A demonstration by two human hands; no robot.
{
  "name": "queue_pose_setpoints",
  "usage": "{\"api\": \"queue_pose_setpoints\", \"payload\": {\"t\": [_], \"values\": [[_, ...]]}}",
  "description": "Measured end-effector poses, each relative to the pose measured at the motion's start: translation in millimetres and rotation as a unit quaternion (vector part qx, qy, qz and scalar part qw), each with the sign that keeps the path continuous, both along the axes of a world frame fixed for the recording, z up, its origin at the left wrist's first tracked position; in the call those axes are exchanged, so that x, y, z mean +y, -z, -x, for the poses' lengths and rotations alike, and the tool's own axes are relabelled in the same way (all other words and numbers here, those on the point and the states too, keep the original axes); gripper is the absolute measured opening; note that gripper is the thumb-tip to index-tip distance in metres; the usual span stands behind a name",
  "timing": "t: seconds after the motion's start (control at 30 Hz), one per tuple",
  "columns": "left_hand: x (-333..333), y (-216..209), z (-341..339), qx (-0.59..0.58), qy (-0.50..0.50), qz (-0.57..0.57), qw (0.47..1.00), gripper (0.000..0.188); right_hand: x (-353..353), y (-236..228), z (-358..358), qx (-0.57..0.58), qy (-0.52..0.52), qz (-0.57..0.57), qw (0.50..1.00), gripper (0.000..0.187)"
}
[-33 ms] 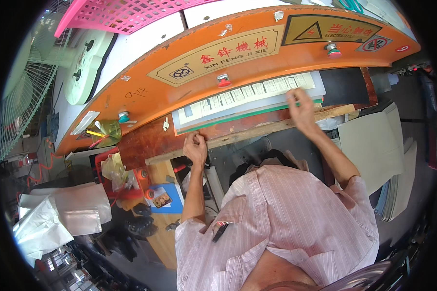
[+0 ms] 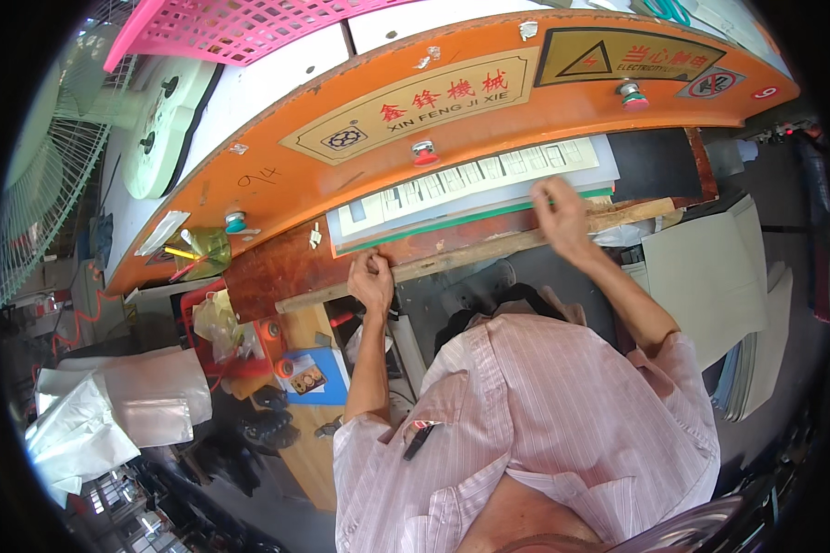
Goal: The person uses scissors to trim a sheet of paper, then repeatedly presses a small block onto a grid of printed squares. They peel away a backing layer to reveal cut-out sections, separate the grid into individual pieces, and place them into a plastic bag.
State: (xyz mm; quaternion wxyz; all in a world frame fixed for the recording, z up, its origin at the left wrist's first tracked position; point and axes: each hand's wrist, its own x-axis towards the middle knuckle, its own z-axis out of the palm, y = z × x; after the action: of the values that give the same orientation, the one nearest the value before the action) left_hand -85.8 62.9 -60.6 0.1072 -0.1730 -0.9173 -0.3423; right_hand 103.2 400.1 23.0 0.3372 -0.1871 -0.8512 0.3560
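- The large white printed sheet with rows of small rectangular panels (image 2: 475,184) lay flat on the machine's dark reddish-brown surface (image 2: 277,267), under the overhanging curved orange metal housing (image 2: 277,184). Its long axis ran left to right across the view, rising slightly toward the right.
- The left hand (image 2: 371,279) rested at the near edge of the surface, just below the sheet's lower left corner. Its fingers were curled together into a loose fist on the long pale wooden strip (image 2: 489,249) that ran along that edge (whether they actually pinched the strip or only pressed on it could not be told).
- The right hand (image 2: 560,217) was raised over the sheet's near edge toward its right end, thumb and fingertips drawn close as if pinching. It was hard to tell whether the paper was caught between them.
- The sheet therefore lay straight ahead of both hands, farther from the body, with the hands spaced well apart along its length. The right hand was the nearer, overlapping the sheet's edge; the left stopped just short of it.
- A green strip (image 2: 489,215) showed beneath the sheet's near edge.
- To the right, a stack of plain grey card sheets (image 2: 710,276) stood near the right forearm.
- To the left, clear plastic bags (image 2: 111,405) and a blue packet (image 2: 314,373) lay lower down, well apart from both hands.
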Motion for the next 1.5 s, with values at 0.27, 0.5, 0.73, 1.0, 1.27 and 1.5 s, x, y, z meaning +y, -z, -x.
{"api": "queue_pose_setpoints", "payload": {"t": [0.27, 0.5, 0.73, 1.0, 1.27, 1.5], "values": [[-5.0, 0.7, 0.2, -0.012, 0.005, 0.006, 1.0, 0.013, -90.1, 53.9, 17.1, -0.037, -0.066, 0.018, 0.997, 0.012], [-15.6, 7.0, -10.9, -0.066, 0.007, -0.012, 0.998, 0.015, -111.6, 77.2, 11.7, -0.071, -0.048, 0.083, 0.993, 0.017], [-38.2, 0.6, -33.1, -0.08, 0.012, -0.1, 0.992, 0.026, -145.6, 71.4, -2.8, -0.121, -0.015, 0.099, 0.988, 0.016], [-14.4, -11.3, -16.5, -0.07, -0.001, -0.07, 0.995, 0.055, -188.6, 42.4, 147.8, -0.035, -0.195, -0.042, 0.979, 0.059], [-39.2, 6.2, -48.0, -0.04, -0.005, -0.004, 0.999, 0.059, -196.4, 72.1, 175.0, -0.178, -0.319, 0.426, 0.828, 0.056], [-45.3, 8.5, -56.6, -0.046, -0.011, 0.006, 0.999, 0.055, -141.7, 53.8, 133.7, -0.101, -0.203, 0.493, 0.84, 0.052]]}}
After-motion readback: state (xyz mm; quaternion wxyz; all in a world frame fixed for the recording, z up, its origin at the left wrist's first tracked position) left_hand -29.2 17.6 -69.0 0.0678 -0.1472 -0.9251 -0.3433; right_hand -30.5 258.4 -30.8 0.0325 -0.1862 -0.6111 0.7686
